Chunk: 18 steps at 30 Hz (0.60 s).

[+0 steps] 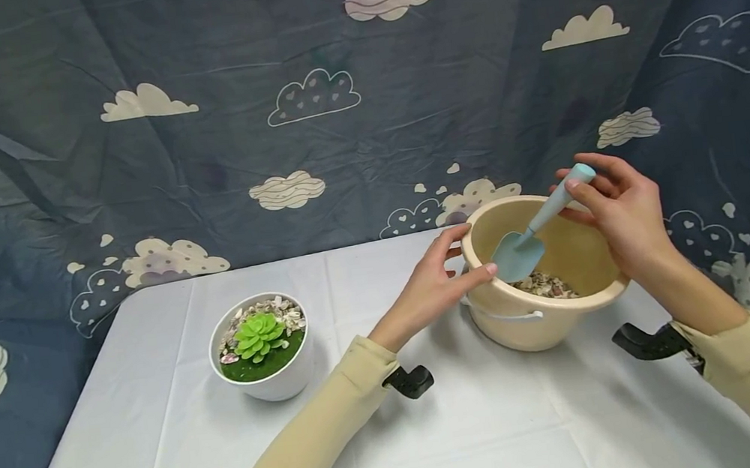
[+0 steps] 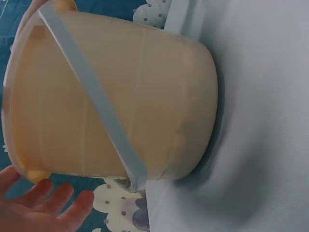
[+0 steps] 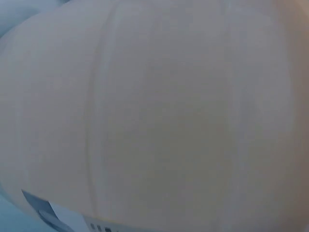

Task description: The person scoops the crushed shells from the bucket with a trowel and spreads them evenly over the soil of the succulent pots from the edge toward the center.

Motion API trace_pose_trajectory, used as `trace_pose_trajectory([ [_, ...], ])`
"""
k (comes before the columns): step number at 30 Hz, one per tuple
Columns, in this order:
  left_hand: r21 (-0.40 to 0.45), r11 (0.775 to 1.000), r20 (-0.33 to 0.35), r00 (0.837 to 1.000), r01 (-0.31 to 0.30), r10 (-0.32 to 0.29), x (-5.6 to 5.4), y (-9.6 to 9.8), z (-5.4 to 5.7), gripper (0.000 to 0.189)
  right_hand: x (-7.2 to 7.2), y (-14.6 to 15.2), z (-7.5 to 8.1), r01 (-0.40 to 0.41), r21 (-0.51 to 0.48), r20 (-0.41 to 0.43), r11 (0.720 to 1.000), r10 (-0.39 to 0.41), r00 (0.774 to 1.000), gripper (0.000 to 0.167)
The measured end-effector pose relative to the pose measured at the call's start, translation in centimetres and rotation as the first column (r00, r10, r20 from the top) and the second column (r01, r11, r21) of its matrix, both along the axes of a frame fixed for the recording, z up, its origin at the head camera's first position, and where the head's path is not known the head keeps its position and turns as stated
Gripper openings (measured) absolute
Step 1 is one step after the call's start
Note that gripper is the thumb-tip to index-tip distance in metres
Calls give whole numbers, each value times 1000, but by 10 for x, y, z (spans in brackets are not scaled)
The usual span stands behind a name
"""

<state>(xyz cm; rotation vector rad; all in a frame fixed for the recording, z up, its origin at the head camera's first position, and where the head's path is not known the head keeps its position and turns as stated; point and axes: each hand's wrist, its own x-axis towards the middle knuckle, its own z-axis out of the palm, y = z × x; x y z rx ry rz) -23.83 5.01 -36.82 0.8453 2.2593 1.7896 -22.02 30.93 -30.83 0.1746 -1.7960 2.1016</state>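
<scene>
A light-blue hand trowel (image 1: 555, 205) slants down into a beige bucket (image 1: 527, 332), its blade by the near-left inner wall above pebbles (image 1: 546, 285). My right hand (image 1: 624, 210) pinches its handle between thumb and fingers over the bucket's right rim. My left hand (image 1: 430, 285) rests against the left rim, thumb on the near side and index finger farther back. In the left wrist view its fingers (image 2: 60, 203) are spread and only loosely bent beside the bucket. The right wrist view is filled by the bucket's blurred wall (image 3: 159, 116); neither hand shows clearly there.
Left on the white-covered table (image 1: 184, 433) stands a white pot (image 1: 281, 386) holding a green succulent (image 1: 259, 337), pebbles and green moss-like cover. The bucket's pale handle (image 1: 512, 317) hangs down its near side. Behind the table hangs a dark cloud-patterned cloth (image 1: 226, 165).
</scene>
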Motion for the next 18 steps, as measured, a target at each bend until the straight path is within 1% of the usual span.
trace_pose_trajectory([
  [3,-3,999,22,999,32,-31,-3,4,-1,77,-2,2,0,2,31,2,1000,-2,1000,46],
  [6,24,997,46,996,72,-74,-7,7,-2,80,-4,4,0,4,67,-3,998,-4,1000,46],
  [9,64,992,94,988,113,-118,-10,9,-2,86,-7,6,0,0,90,-7,996,1,1000,45],
  [12,89,986,139,978,142,-153,-13,8,-3,92,-11,8,-1,-3,147,0,989,3,1000,42],
  [13,90,985,153,975,146,-159,-13,8,-3,94,-13,9,-2,-2,184,4,983,1,1000,41],
  [15,80,985,161,973,151,-163,-15,7,-3,96,-15,11,-3,10,285,12,958,-14,1000,38],
  [16,75,985,162,973,153,-163,-15,7,-4,96,-16,11,-4,13,335,15,942,-19,1000,37],
  [18,64,986,164,973,151,-160,-16,7,-4,96,-19,12,-5,17,436,17,900,-27,999,36],
])
